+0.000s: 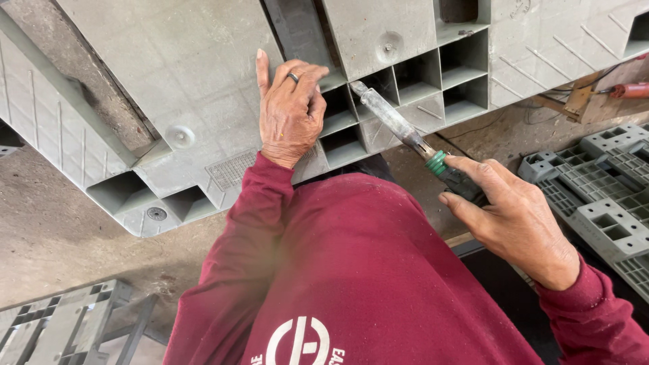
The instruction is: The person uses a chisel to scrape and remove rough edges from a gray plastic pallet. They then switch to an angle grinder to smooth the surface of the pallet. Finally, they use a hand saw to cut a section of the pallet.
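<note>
Near ground: a maroon long-sleeved sweatshirt (351,270) with a white printed emblem fills the near centre; the concrete floor (47,236) is seen to its left.
Near left: a second grey moulded plastic pallet (61,324) lies on the floor.
Right hand: the right hand (520,216) is closed about the dark handle of a long metal-barrelled heating tool with a green collar (405,132); the grip is clamped on that handle, forefinger laid along it.
Tool tip: the barrel is angled up and left, its tip touching a rib at the edge of an open cell.
Left hand: the left hand (291,111), a dark ring on one finger, is pressed flat on the large grey ribbed plastic pallet (189,81); the fingers are spread, nothing is clasped.
Pallet position: it is tilted up before the person, underside cells facing the camera, across the far half of the scene.
Right side: a stack of grey grid pallets (602,196) rests on the floor; far right, a red-handled tool (629,90) lies among cables.
Step in hand: judged to be work on a rib of the cell wall, the pallet being steadied.
Next move: a steady tip along the rib and firm bracing would seem to be called for.
</note>
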